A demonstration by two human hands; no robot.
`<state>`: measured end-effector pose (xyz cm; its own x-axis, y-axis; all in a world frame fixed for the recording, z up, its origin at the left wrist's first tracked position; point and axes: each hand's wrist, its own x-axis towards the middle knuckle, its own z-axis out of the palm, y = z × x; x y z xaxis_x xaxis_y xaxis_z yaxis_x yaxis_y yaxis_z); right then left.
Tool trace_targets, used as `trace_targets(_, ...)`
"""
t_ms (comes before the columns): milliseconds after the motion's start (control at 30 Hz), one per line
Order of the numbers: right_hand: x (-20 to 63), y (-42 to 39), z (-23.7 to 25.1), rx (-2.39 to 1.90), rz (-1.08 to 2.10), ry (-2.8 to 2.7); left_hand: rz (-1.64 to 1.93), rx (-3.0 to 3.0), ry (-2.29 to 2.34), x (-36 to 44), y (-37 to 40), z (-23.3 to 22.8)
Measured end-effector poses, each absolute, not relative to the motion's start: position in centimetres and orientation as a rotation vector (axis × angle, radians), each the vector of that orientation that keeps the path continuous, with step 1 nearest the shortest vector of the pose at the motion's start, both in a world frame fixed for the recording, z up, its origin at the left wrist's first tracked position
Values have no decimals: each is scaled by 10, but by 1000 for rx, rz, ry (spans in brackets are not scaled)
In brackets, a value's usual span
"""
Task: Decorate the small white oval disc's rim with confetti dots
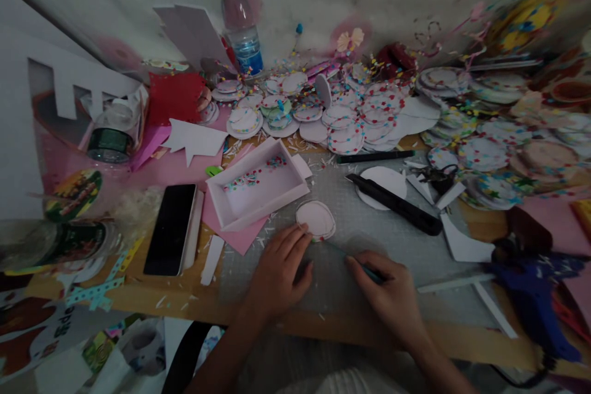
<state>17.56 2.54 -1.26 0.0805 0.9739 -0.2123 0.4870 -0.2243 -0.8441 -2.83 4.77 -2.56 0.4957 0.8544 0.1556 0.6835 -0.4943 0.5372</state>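
Observation:
My left hand (pixel 278 271) rests flat on a grey cutting mat (pixel 341 197), its fingertips touching the near edge of a pale pink round disc (pixel 316 219). My right hand (pixel 390 295) grips a thin teal tool (pixel 364 266) whose tip points toward that disc. Just beyond the disc stands a shallow white box (pixel 257 184) holding a little coloured confetti.
A black phone (pixel 170 229) lies left of the box. A black craft knife (pixel 397 204) and black pen (pixel 375 157) lie on the mat. Several confetti-filled discs (pixel 346 117), a water bottle (pixel 239 21), a blue glue gun (pixel 535 295) at right, tape rolls at left.

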Motion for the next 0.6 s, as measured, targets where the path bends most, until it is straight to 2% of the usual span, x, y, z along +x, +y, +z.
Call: trace_targets(600, 182, 17, -14, -1754, 939, -1490, 582, 2312, 1293, -29, 46, -27)
